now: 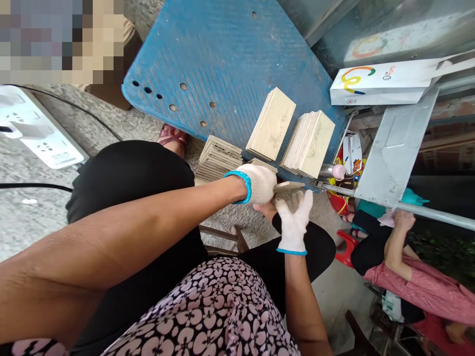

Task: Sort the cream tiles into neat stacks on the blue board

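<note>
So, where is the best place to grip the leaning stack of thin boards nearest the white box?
Probably its two long edges, coming from above on the near side. The stack leans on edge on the blue board, broad face up, so both long edges are free. A second stack stands close at its left, leaving little room there. The left hand already holds one thin piece.

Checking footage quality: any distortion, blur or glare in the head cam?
Head view: strong wide-angle warp, left forearm stretched huge; soft even daylight, no harsh shadows; gloved hands, left hand and right hand, and the tile stacks sharp; a pixelated block at top left; faint reflection on the window.
</note>
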A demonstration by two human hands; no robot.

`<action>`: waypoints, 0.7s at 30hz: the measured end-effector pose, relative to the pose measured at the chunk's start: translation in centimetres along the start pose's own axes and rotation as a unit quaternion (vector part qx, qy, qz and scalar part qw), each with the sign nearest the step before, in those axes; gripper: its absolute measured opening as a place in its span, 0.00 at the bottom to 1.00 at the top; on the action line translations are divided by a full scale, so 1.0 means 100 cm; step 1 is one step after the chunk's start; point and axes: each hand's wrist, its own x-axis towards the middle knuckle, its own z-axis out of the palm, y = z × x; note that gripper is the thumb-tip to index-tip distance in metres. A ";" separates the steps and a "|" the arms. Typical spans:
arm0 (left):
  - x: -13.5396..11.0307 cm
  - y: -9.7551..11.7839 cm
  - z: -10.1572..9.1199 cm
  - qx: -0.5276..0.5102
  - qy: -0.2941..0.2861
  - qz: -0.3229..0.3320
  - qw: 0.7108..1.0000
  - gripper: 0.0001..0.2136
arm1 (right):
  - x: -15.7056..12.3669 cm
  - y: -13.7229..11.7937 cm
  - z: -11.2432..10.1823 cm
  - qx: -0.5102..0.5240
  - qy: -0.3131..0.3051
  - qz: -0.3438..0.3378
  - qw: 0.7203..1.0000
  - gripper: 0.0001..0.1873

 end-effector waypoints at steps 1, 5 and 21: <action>-0.003 -0.002 -0.007 -0.014 0.004 -0.010 1.000 0.18 | 0.000 0.006 0.004 0.000 -0.018 0.020 1.000 0.61; -0.011 -0.011 -0.026 -0.086 0.011 -0.059 0.995 0.21 | -0.005 0.022 0.027 -0.048 -0.093 0.054 0.993 0.65; -0.010 -0.022 -0.027 -0.072 0.061 -0.145 0.985 0.28 | 0.010 0.015 0.064 -0.058 -0.097 -0.054 0.992 0.60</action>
